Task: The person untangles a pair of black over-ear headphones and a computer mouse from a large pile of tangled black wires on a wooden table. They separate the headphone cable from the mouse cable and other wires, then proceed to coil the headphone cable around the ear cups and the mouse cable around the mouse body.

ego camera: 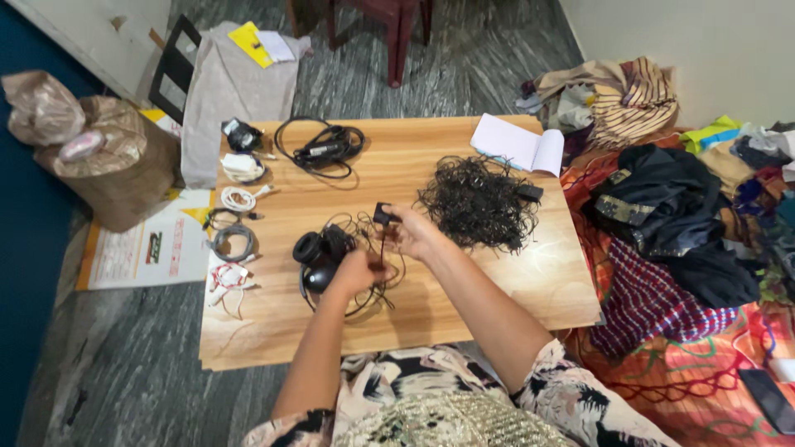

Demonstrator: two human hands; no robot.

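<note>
My right hand (pixel 411 233) pinches a small black plug (pixel 382 214) at the end of a thin black cable (pixel 383 281), held just above the wooden board (pixel 464 281). Just below and to the left, my left hand (pixel 354 273) is closed on the same cable. The cable loops loosely on the board around both hands. Black headphones (pixel 319 255) lie right beside my left hand. A big tangle of black wires (pixel 476 201) sits just right of my right hand.
Along the board's left edge lie several coiled cables, white (pixel 238 198) and grey (pixel 232 242), and a black charger with cord (pixel 321 150) at the back. An open notebook (pixel 520 143) is at the back right. Heaped clothes (pixel 679 223) lie to the right, bags (pixel 99 153) to the left.
</note>
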